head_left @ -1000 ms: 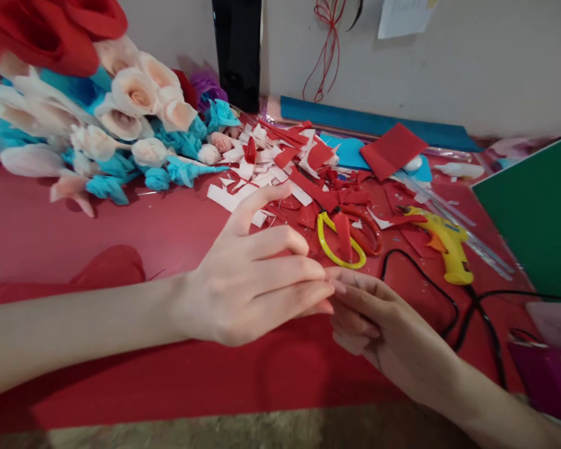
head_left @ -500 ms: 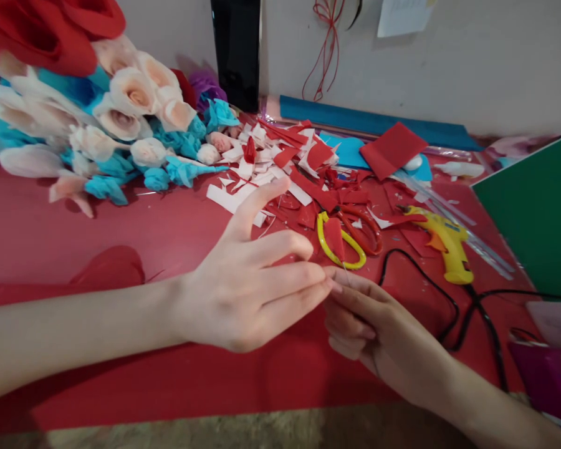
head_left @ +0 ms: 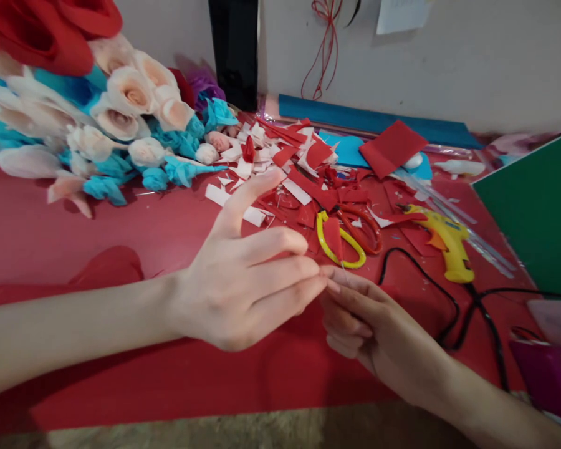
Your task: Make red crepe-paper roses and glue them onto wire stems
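My left hand [head_left: 247,287] reaches in from the left, back towards me. Its upper digit is raised and apart, and the lower fingers stretch out until their tips touch my right fingertips. With thumb and fingers closed, my right hand [head_left: 374,324] pinches a thin wire [head_left: 345,272]; a length of it comes out below the palm. A narrow red piece [head_left: 333,237] shows at the wire's upper end, in front of the scissors' yellow handle loop [head_left: 356,260]. Whatever lies between the touching fingertips is hidden.
Red and white scraps [head_left: 285,153] lie behind my hands. A yellow glue gun [head_left: 449,240] with a black cord [head_left: 437,284] rests at right, beside a green board [head_left: 537,212]. Peach and blue crafted flowers [head_left: 133,93] crowd the back left. A red sheet [head_left: 168,393] covers the front.
My left hand has shifted slightly left, its upper digit moving with it. My right hand has barely moved and keeps its pinch on the wire.
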Motion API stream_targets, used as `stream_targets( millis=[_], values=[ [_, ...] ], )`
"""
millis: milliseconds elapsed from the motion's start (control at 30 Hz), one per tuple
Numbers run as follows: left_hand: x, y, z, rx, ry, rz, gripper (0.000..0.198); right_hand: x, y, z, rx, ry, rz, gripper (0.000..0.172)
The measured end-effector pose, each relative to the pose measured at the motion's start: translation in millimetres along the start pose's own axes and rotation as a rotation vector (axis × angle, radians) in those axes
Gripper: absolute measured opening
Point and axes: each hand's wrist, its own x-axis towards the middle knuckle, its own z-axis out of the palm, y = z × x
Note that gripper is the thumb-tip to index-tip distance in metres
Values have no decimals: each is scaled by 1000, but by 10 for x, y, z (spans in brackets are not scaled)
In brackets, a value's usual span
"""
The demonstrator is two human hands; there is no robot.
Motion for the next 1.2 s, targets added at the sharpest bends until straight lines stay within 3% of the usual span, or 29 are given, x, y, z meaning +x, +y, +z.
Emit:
stream_targets(
  millis=[133,300,533,867,1200],
  values=[
    [55,-17,-2,9,-40,-35,2,-14,-23,2,11,-3,-25,10],
    [71,18,27,-95,-60,-196,2,7,-6,16,-57,14,-93,13],
    [85,66,32,-351,-113,-398,5,3,1,31,-409,158,-261,15],
    [77,90,43,-444,-159,-465,7,20,60,112,-512,243,-380,14],
    [108,83,22,-455,-179,-483,7,-28,34,124,-509,200,-386,10]
  ],
)
